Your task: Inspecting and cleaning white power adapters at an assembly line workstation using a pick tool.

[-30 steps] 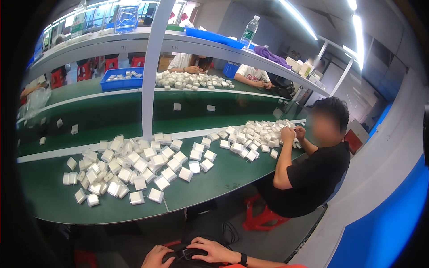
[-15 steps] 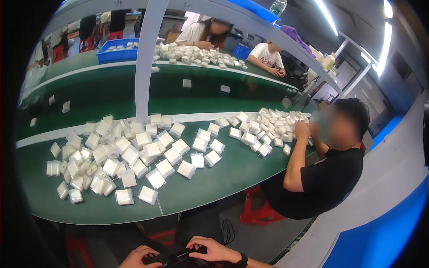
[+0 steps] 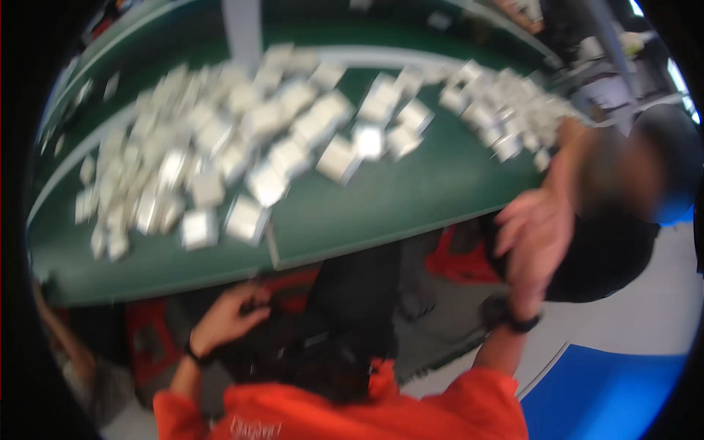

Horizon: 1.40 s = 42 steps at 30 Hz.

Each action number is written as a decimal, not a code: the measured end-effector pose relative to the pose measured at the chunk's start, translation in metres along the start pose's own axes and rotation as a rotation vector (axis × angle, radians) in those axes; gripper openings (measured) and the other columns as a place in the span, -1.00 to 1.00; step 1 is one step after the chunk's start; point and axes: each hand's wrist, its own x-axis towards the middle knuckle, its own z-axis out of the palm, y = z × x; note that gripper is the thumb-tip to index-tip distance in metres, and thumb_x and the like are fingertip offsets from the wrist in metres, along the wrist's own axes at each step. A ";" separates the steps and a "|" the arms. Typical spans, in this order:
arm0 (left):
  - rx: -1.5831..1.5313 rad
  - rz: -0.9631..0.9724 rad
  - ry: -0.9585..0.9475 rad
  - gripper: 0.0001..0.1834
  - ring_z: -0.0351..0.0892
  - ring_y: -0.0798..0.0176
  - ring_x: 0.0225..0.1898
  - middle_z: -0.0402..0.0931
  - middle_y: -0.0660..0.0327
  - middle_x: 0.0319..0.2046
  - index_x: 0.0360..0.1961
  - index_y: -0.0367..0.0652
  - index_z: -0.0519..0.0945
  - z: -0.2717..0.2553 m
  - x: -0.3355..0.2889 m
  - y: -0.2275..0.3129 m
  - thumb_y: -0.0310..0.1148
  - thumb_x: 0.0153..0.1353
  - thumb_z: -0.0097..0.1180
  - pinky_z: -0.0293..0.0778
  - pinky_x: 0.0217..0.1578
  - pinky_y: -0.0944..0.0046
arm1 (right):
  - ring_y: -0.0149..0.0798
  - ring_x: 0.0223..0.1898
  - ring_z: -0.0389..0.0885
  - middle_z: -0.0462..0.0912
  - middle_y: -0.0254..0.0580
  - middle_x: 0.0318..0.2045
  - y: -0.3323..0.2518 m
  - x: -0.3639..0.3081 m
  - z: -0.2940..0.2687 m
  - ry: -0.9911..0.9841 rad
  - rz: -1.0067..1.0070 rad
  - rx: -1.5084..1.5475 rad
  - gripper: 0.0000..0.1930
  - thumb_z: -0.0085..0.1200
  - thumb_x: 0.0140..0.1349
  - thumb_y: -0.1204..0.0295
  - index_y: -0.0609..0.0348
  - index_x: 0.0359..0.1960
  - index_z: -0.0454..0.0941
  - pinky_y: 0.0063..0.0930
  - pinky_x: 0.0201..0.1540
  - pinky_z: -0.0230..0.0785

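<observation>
My right hand (image 3: 539, 238) is raised past the table's edge at the right, blurred by motion. Its fingers stretch out and nothing shows in them. A dark band circles that wrist. Lower down, my left hand (image 3: 227, 319) hovers above my lap, thumb apart from its bent fingers, with no held thing visible. Dark items (image 3: 293, 348) lie near it on my lap, too smeared to name. Beyond both hands, a heap of white block-shaped pieces (image 3: 268, 183) with clear wrapping covers the green table (image 3: 352, 220); neither hand touches them.
At the right, a co-worker in black (image 3: 609, 257) sits close to my right hand, by a second pile of white pieces (image 3: 506, 106). Another person's arm (image 3: 70, 341) shows at the lower left. Red stools (image 3: 466, 257) stand under the table; a grey post (image 3: 243, 29) rises behind the heap.
The view has tipped downward, so the table sits higher and my orange sleeves show. My right hand has left my lap and gone up to the right; my left hand has lifted off the dark items.
</observation>
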 end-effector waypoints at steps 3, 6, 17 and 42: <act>-0.106 0.053 -0.164 -0.57 0.69 0.03 0.14 0.65 0.04 0.11 0.23 -0.24 0.64 0.010 0.015 0.021 -0.24 0.47 0.38 0.59 0.16 0.10 | -0.44 -0.44 0.41 0.70 0.13 0.06 -0.033 0.042 -0.012 0.197 -0.200 -0.273 -0.23 -0.09 0.66 0.01 0.47 0.60 0.25 -0.63 -0.33 0.31; -0.075 0.166 -0.208 -0.39 0.38 -0.13 0.54 0.43 -0.01 0.50 0.51 -0.11 0.48 0.056 -0.010 0.018 -0.17 0.52 0.28 0.29 0.53 -0.08 | -0.43 -0.44 0.55 0.78 -0.06 -0.19 -0.011 -0.026 -0.016 -0.367 -0.005 -0.022 -0.48 0.12 0.58 0.19 0.49 0.27 0.58 -0.58 -0.33 0.39; -0.025 0.234 -0.480 -0.26 -0.01 -0.18 0.74 0.14 0.09 0.72 0.67 0.06 0.37 0.069 -0.009 0.008 -0.26 0.50 0.24 -0.01 0.69 -0.26 | -0.25 -0.30 0.76 0.88 -0.25 -0.25 0.367 -0.102 0.141 -1.322 0.922 -0.282 -0.64 0.35 0.41 0.12 0.19 -0.07 0.83 -0.32 -0.16 0.62; -0.342 -0.184 -0.599 -0.27 0.18 -0.12 0.66 0.26 -0.04 0.64 0.61 -0.11 0.43 0.079 -0.014 0.009 -0.48 0.40 0.21 0.10 0.63 -0.08 | -0.19 -0.25 0.78 0.87 -0.30 -0.21 0.477 -0.021 0.425 -1.191 0.138 0.581 -0.65 0.30 0.44 0.11 0.17 -0.05 0.82 -0.24 -0.07 0.64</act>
